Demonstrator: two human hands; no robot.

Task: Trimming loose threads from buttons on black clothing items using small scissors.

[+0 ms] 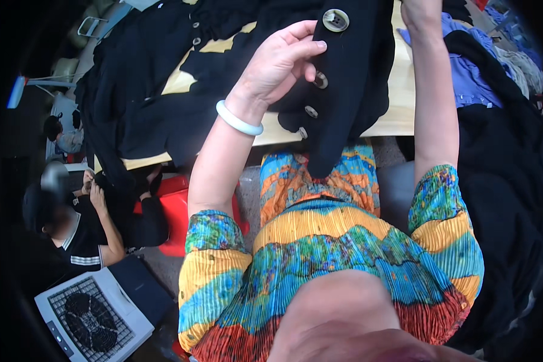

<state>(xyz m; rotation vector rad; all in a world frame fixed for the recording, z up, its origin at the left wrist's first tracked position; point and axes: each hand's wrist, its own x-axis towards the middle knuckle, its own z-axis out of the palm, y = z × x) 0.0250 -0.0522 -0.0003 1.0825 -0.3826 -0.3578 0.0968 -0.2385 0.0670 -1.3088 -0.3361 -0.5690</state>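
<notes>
- L hand (280,66) had fingers curled round the edge of a black garment (350,78); thumb and fingertips pinched the soft matte cloth just below the top button.
- Garment hung in front of the person, lifted off the pale wooden table (398,117); lower end drooped toward the lap.
- Big round button (335,20), grey w/ glossy rim, sat just above the L fingertips; three smaller round ones (311,111) ran in a line below the grip.
- Smooth pale ring-shaped bangle (238,119) on the L wrist.
- R hand (421,11) was up at the frame's top edge, mostly cut off; it met the garment's upper edge, but can't tell how far closed.
- More dark cloth heaped on the table left of the grip (145,90); crumpled blue fabric (470,78) to the right.
- Pleated multicolour top (344,253) below.
</notes>
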